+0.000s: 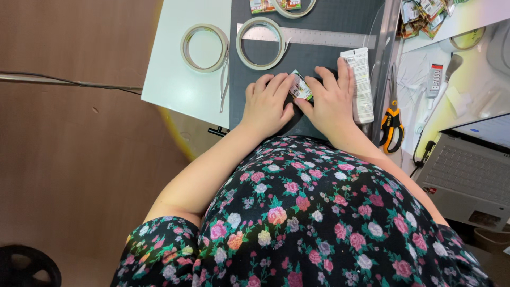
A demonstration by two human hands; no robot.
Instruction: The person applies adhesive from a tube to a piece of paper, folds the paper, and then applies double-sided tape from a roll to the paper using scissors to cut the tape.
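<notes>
Left hand point(267, 102) and right hand point(330, 98) press flat, fingers spread, on a dark cutting mat point(313, 21), their fingertips pinching a small printed packet point(300, 87) between them at the mat's near edge. The packet looks light, thin and pliable, best gripped by its edges. A white tube point(361, 85) touches the right hand's outer side; a steel ruler point(319, 36), two tape rolls point(204, 48) and orange-handled scissors point(392, 125) lie beyond. The packet's lower half is hidden under the fingers; its print is unreadable.
</notes>
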